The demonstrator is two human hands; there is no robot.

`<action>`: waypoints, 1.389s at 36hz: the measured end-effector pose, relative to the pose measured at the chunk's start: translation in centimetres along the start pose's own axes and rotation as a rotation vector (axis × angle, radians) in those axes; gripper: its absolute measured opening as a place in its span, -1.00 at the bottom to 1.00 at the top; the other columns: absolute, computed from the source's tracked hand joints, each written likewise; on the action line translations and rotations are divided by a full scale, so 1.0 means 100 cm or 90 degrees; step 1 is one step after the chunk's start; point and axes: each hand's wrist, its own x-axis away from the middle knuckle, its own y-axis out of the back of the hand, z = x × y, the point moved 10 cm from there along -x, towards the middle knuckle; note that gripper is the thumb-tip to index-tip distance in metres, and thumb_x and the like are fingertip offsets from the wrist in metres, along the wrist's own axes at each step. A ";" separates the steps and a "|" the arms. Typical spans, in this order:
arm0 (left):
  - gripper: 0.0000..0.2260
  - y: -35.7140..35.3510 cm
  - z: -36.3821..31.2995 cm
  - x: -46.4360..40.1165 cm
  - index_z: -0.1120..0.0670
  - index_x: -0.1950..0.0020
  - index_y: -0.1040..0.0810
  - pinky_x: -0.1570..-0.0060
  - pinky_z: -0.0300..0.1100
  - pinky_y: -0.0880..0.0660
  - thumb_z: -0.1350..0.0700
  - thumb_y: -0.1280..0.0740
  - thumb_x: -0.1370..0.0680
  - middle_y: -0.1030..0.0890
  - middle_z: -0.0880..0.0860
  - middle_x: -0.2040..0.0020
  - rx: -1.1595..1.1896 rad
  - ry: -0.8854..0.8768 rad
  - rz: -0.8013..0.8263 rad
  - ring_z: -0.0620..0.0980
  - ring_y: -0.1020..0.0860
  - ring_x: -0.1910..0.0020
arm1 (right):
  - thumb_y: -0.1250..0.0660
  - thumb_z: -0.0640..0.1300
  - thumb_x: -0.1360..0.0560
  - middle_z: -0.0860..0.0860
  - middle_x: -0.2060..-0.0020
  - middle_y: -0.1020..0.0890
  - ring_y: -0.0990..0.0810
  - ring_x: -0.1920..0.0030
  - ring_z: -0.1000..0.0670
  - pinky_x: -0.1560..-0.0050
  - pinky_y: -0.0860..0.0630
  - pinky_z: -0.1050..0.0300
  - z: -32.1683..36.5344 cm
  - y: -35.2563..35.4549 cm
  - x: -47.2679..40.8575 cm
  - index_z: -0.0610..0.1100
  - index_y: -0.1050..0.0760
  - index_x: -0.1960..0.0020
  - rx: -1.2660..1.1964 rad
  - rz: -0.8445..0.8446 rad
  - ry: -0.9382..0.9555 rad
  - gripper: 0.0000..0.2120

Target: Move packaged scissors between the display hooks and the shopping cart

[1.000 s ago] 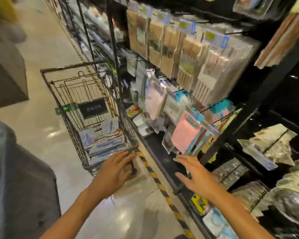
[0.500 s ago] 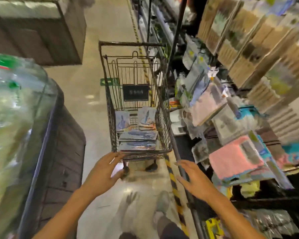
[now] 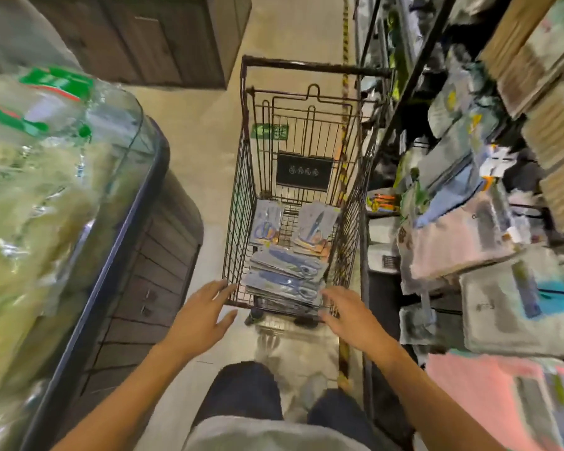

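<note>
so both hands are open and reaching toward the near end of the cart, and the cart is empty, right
Not quite. The head view shows the shopping cart is not empty: a stack of packaged scissors lies in its basket, with two more packs propped behind. The rest holds: left hand and right hand are open, reaching toward its near end.

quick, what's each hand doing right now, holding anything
Left hand: open, fingers spread, holding nothing, at the near end of the shopping cart.
Right hand: open, empty, by the stack of packaged scissors.

1 cart (image 3: 241, 177), 2 hands (image 3: 197, 315), 2 upright scissor pkgs (image 3: 267, 221), 1 flat stack (image 3: 285, 278)
</note>
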 end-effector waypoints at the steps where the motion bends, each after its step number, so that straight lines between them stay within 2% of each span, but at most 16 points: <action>1: -0.44 -0.002 -0.001 -0.005 0.06 -0.51 -0.43 -0.39 0.02 -0.42 -0.22 -0.12 -0.60 -0.49 0.10 -0.45 0.005 0.010 0.003 0.15 -0.47 -0.41 | -0.28 0.04 -0.64 0.00 -0.48 -0.39 -0.28 -0.51 -0.08 -0.48 -0.23 0.06 0.000 0.001 -0.007 -0.04 -0.33 -0.53 0.006 0.009 0.002 -0.51; 8: -0.42 -0.030 0.003 -0.053 0.05 -0.49 -0.43 -0.36 0.04 -0.47 -0.23 -0.09 -0.58 -0.50 0.10 -0.41 0.066 0.028 0.037 0.15 -0.48 -0.37 | -0.29 0.04 -0.63 0.00 -0.48 -0.39 -0.28 -0.52 -0.09 -0.48 -0.18 0.06 -0.011 -0.004 -0.062 -0.02 -0.35 -0.52 0.025 0.063 -0.013 -0.52; 11: -0.41 -0.054 0.011 -0.080 0.07 -0.48 -0.45 -0.37 0.10 -0.45 -0.24 -0.09 -0.58 -0.50 0.14 -0.42 0.096 0.031 0.073 0.20 -0.47 -0.39 | -0.37 0.00 -0.60 -0.02 -0.41 -0.48 -0.39 -0.45 -0.10 -0.43 -0.28 0.07 -0.018 -0.006 -0.083 -0.05 -0.45 -0.45 0.025 0.065 -0.031 -0.56; 15: -0.47 -0.080 0.017 -0.110 0.13 -0.41 -0.52 -0.32 0.13 -0.50 -0.17 -0.16 -0.59 -0.57 0.19 -0.35 0.130 0.021 0.116 0.25 -0.54 -0.32 | -0.29 0.07 -0.62 0.03 -0.47 -0.43 -0.34 -0.49 -0.04 -0.45 -0.26 0.09 -0.025 -0.008 -0.100 0.04 -0.36 -0.50 0.040 0.077 -0.066 -0.54; 18: -0.48 -0.092 0.024 -0.126 0.15 -0.37 -0.57 -0.27 0.19 -0.52 -0.14 -0.16 -0.57 -0.60 0.23 -0.31 0.138 0.028 0.134 0.30 -0.58 -0.27 | -0.25 0.05 -0.65 -0.01 -0.50 -0.39 -0.30 -0.52 -0.04 -0.47 -0.19 0.15 -0.026 -0.012 -0.109 -0.04 -0.30 -0.55 0.059 0.098 -0.075 -0.50; 22: -0.41 -0.096 0.025 -0.144 0.12 -0.51 -0.42 -0.45 0.10 -0.32 -0.17 -0.06 -0.60 -0.44 0.21 -0.48 0.149 0.039 0.163 0.26 -0.40 -0.46 | -0.29 0.04 -0.63 -0.06 -0.49 -0.41 -0.31 -0.51 -0.05 -0.47 -0.19 0.14 -0.036 -0.014 -0.127 -0.07 -0.33 -0.53 0.063 0.115 -0.088 -0.50; 25: -0.46 -0.104 0.030 -0.158 0.05 -0.61 -0.26 -0.55 -0.04 -0.12 -0.13 -0.13 -0.66 -0.28 0.11 -0.59 0.168 0.070 0.178 0.14 -0.22 -0.58 | -0.28 -0.01 -0.65 -0.08 -0.48 -0.42 -0.33 -0.50 -0.09 -0.45 -0.20 0.13 -0.046 -0.020 -0.147 -0.12 -0.33 -0.53 0.047 0.140 -0.100 -0.51; 29: -0.49 -0.134 0.040 -0.178 0.06 -0.57 -0.32 -0.52 -0.01 -0.22 -0.09 -0.24 -0.65 -0.35 0.11 -0.54 0.168 0.063 0.167 0.13 -0.30 -0.52 | -0.25 0.00 -0.66 -0.03 -0.42 -0.46 -0.44 -0.41 -0.06 -0.33 -0.35 0.17 -0.065 -0.038 -0.188 -0.07 -0.34 -0.53 0.035 0.161 -0.096 -0.53; 31: -0.52 -0.152 0.045 -0.189 0.08 -0.49 -0.41 -0.44 0.01 -0.34 -0.07 -0.27 -0.62 -0.46 0.14 -0.45 0.155 0.039 0.157 0.17 -0.43 -0.42 | -0.31 -0.05 -0.63 0.07 -0.20 -0.50 -0.52 -0.22 -0.01 -0.17 -0.45 0.12 -0.073 -0.051 -0.210 -0.05 -0.42 -0.44 0.005 0.168 -0.096 -0.60; 33: -0.57 -0.169 0.049 -0.201 0.11 -0.39 -0.49 -0.30 -0.03 -0.44 -0.03 -0.32 -0.56 -0.55 0.15 -0.32 0.160 0.016 0.135 0.17 -0.52 -0.27 | -0.35 -0.05 -0.59 0.05 -0.05 -0.52 -0.46 0.02 0.04 0.00 -0.45 0.05 -0.086 -0.070 -0.234 -0.05 -0.47 -0.34 -0.018 0.162 -0.102 -0.67; 35: -0.61 -0.177 0.053 -0.212 0.13 -0.31 -0.54 -0.20 -0.06 -0.43 -0.02 -0.30 -0.54 -0.58 0.15 -0.24 0.167 0.005 0.102 0.14 -0.53 -0.19 | -0.34 -0.05 -0.58 -0.07 -0.19 -0.57 -0.36 -0.02 0.09 -0.09 -0.34 0.15 -0.098 -0.089 -0.254 -0.09 -0.43 -0.41 -0.020 0.174 -0.115 -0.58; 37: -0.59 -0.187 0.056 -0.221 0.15 -0.27 -0.56 -0.19 -0.08 -0.41 -0.05 -0.21 -0.54 -0.60 0.15 -0.20 0.175 0.013 0.088 0.11 -0.51 -0.17 | -0.35 -0.08 -0.56 -0.07 -0.34 -0.51 -0.34 -0.10 0.10 -0.16 -0.28 0.20 -0.110 -0.101 -0.271 -0.10 -0.36 -0.49 -0.021 0.176 -0.128 -0.49; 40: -0.56 -0.210 0.066 -0.231 0.16 -0.27 -0.56 -0.18 0.02 -0.53 -0.08 -0.18 -0.54 -0.59 0.15 -0.20 0.197 0.040 0.097 0.16 -0.54 -0.18 | -0.39 -0.12 -0.52 -0.12 -0.26 -0.55 -0.52 -0.15 -0.08 -0.12 -0.35 0.14 -0.125 -0.113 -0.292 -0.14 -0.42 -0.38 -0.013 0.145 -0.134 -0.55; 42: -0.54 -0.227 0.072 -0.234 0.18 -0.31 -0.56 -0.20 0.07 -0.55 -0.06 -0.18 -0.55 -0.59 0.17 -0.22 0.195 0.052 0.105 0.19 -0.56 -0.19 | -0.40 -0.12 -0.52 -0.14 -0.23 -0.55 -0.53 -0.23 -0.15 -0.14 -0.39 0.09 -0.129 -0.118 -0.306 -0.18 -0.44 -0.34 -0.001 0.115 -0.112 -0.58; 47: -0.39 -0.259 0.086 -0.230 0.08 -0.50 -0.43 -0.40 0.14 -0.39 -0.22 -0.07 -0.56 -0.47 0.12 -0.46 0.218 0.123 0.145 0.19 -0.42 -0.44 | -0.33 -0.03 -0.57 -0.18 -0.19 -0.57 -0.51 -0.20 -0.24 -0.18 -0.46 -0.09 -0.130 -0.136 -0.331 -0.20 -0.43 -0.35 0.050 0.074 -0.031 -0.59; 50: -0.38 -0.259 0.084 -0.228 0.06 -0.54 -0.38 -0.44 0.17 -0.35 -0.24 -0.07 -0.58 -0.42 0.12 -0.50 0.234 0.137 0.149 0.19 -0.35 -0.50 | -0.36 -0.02 -0.56 -0.16 -0.23 -0.57 -0.51 -0.23 -0.23 -0.27 -0.42 -0.09 -0.134 -0.139 -0.334 -0.17 -0.47 -0.35 0.081 0.038 -0.029 -0.59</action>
